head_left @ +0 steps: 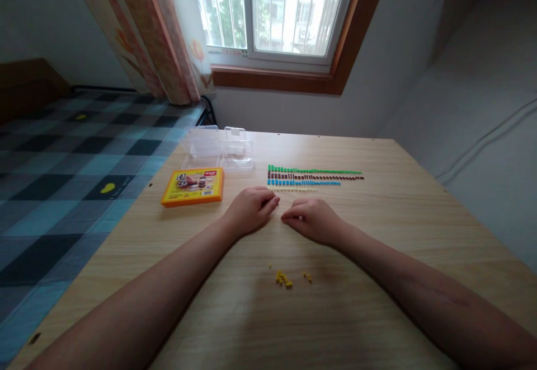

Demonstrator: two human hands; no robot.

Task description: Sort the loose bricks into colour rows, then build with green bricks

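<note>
Just below the left ends of the rows of small pieces rests my left hand (251, 209), its fingers curled together; anything in them is too small to make out. Close to its right, my right hand (314, 219) has thumb and fingers pinched, and what they hold, if anything, I cannot tell. Beyond the hands lie a green row (314, 171), a dark brown row (315, 177), a blue row (304, 183) and a pale yellow row (300, 190), partly covered by the left hand. Nearer me, loose yellow pieces (283, 279) form a small heap, with a few others beside it.
An orange-yellow box (193, 186) with printed pictures lies left of my left hand. Behind it stand open clear plastic cases (238, 157). The wooden table (403, 202) meets a checked bed (104, 151) on the left and a window (289, 17) faces me.
</note>
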